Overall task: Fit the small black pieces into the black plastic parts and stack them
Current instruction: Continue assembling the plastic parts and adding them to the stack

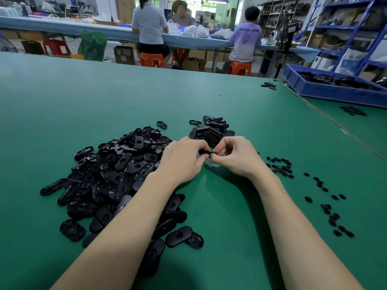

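Both hands, left hand (184, 159) and right hand (234, 155), pinch one oval black plastic part (206, 152) above the green tabletop (104, 101), seemingly fitting a small piece; next, it belongs on the far stack of finished parts (211, 127).

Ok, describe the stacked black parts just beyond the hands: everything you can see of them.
The stack of black plastic parts is a loose heap of flat oblong pieces, matte to slightly glossy, overlapping at slants rather than squared up. It rests on the green table, just beyond the hands. One single part lies apart at its left edge. Neither hand visibly touches it.
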